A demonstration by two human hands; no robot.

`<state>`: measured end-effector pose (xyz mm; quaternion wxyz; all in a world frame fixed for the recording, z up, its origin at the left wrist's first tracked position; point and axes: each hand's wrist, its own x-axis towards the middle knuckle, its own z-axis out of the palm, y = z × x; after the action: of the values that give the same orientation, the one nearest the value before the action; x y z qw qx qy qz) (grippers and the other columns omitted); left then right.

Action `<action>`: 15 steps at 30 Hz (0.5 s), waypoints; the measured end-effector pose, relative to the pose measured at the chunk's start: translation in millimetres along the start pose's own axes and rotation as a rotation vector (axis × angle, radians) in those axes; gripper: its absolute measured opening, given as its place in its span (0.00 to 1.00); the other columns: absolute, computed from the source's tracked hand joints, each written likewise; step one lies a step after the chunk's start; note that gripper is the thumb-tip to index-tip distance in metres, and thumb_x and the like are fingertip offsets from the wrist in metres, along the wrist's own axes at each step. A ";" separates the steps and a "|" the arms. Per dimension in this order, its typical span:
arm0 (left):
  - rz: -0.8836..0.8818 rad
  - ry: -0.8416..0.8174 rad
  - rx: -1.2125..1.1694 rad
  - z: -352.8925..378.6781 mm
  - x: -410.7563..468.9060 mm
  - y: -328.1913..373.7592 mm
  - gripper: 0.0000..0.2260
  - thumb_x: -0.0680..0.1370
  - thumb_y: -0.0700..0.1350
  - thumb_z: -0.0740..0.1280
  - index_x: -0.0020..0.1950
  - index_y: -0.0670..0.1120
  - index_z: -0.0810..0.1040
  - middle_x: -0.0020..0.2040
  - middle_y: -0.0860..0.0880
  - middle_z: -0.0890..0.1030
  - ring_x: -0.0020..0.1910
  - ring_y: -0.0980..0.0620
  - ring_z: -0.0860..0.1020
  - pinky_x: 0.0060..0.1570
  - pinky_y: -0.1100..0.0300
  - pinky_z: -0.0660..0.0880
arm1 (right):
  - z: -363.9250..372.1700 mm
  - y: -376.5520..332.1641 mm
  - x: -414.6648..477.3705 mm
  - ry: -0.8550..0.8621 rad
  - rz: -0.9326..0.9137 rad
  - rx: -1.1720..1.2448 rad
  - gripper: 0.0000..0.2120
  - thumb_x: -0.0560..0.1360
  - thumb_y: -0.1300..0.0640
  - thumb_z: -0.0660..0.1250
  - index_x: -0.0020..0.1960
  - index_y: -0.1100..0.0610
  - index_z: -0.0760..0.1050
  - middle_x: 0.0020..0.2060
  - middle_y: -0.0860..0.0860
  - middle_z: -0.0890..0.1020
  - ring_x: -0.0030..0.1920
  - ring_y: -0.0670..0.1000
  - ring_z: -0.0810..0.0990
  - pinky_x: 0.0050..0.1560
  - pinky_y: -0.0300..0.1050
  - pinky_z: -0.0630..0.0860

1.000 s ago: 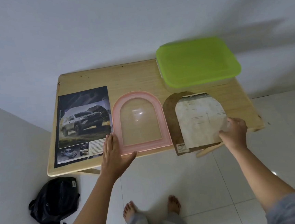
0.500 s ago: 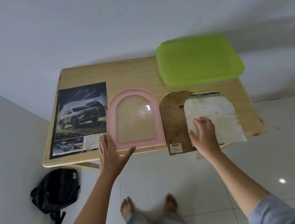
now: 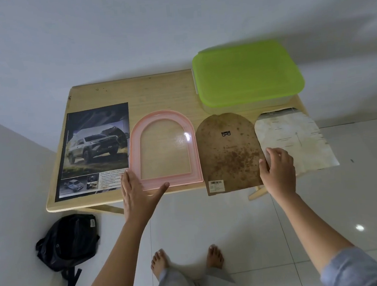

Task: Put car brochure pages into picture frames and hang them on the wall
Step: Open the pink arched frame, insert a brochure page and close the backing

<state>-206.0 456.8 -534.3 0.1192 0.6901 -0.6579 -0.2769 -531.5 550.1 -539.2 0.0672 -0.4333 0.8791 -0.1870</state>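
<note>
Head view: the desk (image 3: 155, 88) carries the brochure page (image 3: 94, 151) at its left — long axis running away from the person, car nose to the right. Beside it lies the arch-topped frame (image 3: 163, 145). Left hand (image 3: 139, 192), grip spread flat, pins the frame's near corner; right hand (image 3: 277, 171), fingers apart, presses the stained sheet (image 3: 296, 138), which overhangs the edge — it may slide off.

Wooden table (image 3: 160, 89) before me, set against white wall (image 3: 127, 29). Clear box (image 3: 248, 104) with green lid (image 3: 246, 71) at table's far right corner. Black backpack (image 3: 69, 241) on white tiled floor (image 3: 247, 224), left of my bare feet (image 3: 160, 262), below table's near left corner. Bright light spot on tile at right.
</note>
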 end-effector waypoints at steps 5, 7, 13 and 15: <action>-0.002 0.000 0.001 1.0 0.3 -1.4 0.54 0.62 0.71 0.62 0.76 0.44 0.43 0.77 0.45 0.47 0.76 0.44 0.45 0.73 0.44 0.51 | 3.8 10.1 10.4 -0.071 0.064 -0.012 0.23 0.76 0.50 0.60 0.65 0.64 0.66 0.69 0.62 0.65 0.70 0.61 0.61 0.67 0.58 0.64; -0.001 0.000 0.008 1.2 0.0 -1.1 0.54 0.62 0.71 0.62 0.76 0.45 0.43 0.77 0.46 0.47 0.76 0.44 0.45 0.73 0.44 0.50 | 3.3 10.2 12.2 -0.086 0.083 -0.003 0.26 0.77 0.49 0.60 0.68 0.64 0.63 0.71 0.61 0.62 0.72 0.60 0.57 0.70 0.57 0.61; -0.005 -0.001 0.012 1.2 0.7 -3.0 0.54 0.61 0.72 0.62 0.76 0.46 0.43 0.77 0.46 0.47 0.75 0.44 0.46 0.72 0.43 0.53 | 2.3 4.8 7.2 -0.059 0.070 0.022 0.24 0.77 0.50 0.61 0.66 0.64 0.65 0.69 0.61 0.65 0.70 0.61 0.62 0.67 0.56 0.65; -0.006 -0.002 0.017 1.1 0.8 -3.5 0.54 0.61 0.72 0.62 0.76 0.46 0.43 0.77 0.47 0.47 0.75 0.44 0.46 0.72 0.43 0.53 | 0.0 2.5 6.1 -0.030 0.067 0.046 0.21 0.76 0.52 0.63 0.62 0.64 0.68 0.64 0.61 0.68 0.65 0.61 0.68 0.60 0.55 0.71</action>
<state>-203.6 456.6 -537.2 0.1119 0.6929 -0.6582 -0.2724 -537.1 546.6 -539.9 0.0966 -0.4048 0.8874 -0.1983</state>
